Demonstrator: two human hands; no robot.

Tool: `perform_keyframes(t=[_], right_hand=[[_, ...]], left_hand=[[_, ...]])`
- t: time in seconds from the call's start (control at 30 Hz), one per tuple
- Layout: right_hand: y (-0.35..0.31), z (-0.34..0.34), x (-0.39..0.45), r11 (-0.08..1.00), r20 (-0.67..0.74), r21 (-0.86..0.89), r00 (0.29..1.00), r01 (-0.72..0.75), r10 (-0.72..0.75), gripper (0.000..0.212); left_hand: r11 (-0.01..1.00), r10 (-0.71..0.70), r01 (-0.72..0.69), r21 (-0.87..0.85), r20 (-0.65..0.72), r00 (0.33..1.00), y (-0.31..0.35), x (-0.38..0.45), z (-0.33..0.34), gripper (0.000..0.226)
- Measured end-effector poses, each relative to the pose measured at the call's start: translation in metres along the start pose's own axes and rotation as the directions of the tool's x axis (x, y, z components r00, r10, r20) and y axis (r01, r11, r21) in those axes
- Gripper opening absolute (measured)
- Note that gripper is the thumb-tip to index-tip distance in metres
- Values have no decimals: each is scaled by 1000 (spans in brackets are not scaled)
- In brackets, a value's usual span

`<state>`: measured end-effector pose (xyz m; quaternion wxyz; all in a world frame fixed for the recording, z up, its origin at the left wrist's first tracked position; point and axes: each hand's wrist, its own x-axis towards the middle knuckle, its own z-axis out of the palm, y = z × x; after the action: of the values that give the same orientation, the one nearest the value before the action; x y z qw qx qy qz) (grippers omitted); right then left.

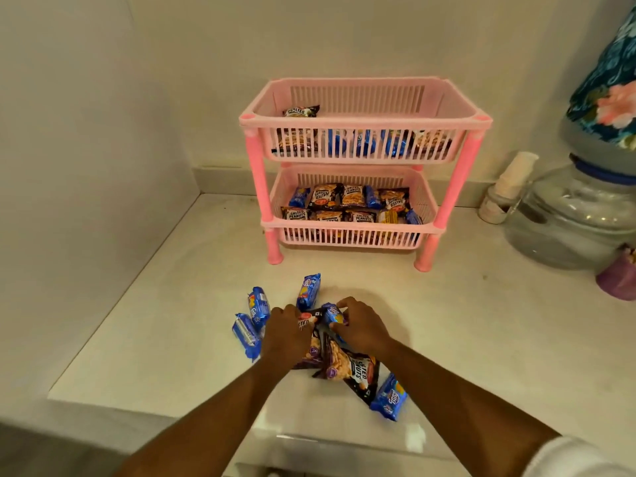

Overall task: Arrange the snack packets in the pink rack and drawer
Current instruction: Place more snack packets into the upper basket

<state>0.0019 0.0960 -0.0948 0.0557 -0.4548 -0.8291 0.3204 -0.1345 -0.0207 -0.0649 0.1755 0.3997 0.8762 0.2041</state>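
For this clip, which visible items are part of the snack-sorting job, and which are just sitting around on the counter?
Part of the job:
pink rack, packets in both tiers
loose blue biscuit packets
salted peanut packets
left hand and right hand, both on the pile

Just lying about:
water dispenser jar
floral cloth cover
stack of paper cups
purple cup

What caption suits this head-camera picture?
Both hands gather snack packets from the counter before a half-filled pink rack.
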Motion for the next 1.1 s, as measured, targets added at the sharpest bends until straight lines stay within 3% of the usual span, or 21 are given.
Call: perform_keyframes(t=[0.1,0.3,0.4,0.7,0.83,0.97,1.1], right_hand=[[0,2,-1,1000,-29,21,1000,-3,4,62],[5,5,2,999,-52,43,998,-17,20,54],[7,4,2,995,-50,89,998,-36,40,54],[-5,-25,-3,913,-201,405,970,-45,137,43],[-25,-42,-6,823,-285,567,946,35,157,39],[-50,-70,-6,778,-392,613,908,138,149,37],[-71,-105,-3,745,-506,623,849,238,152,37]], left_hand=[[998,-57,57,3,-5,998,3,-2,4,51],[990,-129,123,75,76,989,3,5,7,73],[989,-126,118,91,95,987,1,8,7,72],[991,136,-136,7,61,989,16,32,-30,56],[970,190,-177,-167,66,980,40,46,-57,49],[899,283,-252,-358,37,958,65,61,-83,35],[799,400,-397,-452,-93,912,89,70,-109,32]])
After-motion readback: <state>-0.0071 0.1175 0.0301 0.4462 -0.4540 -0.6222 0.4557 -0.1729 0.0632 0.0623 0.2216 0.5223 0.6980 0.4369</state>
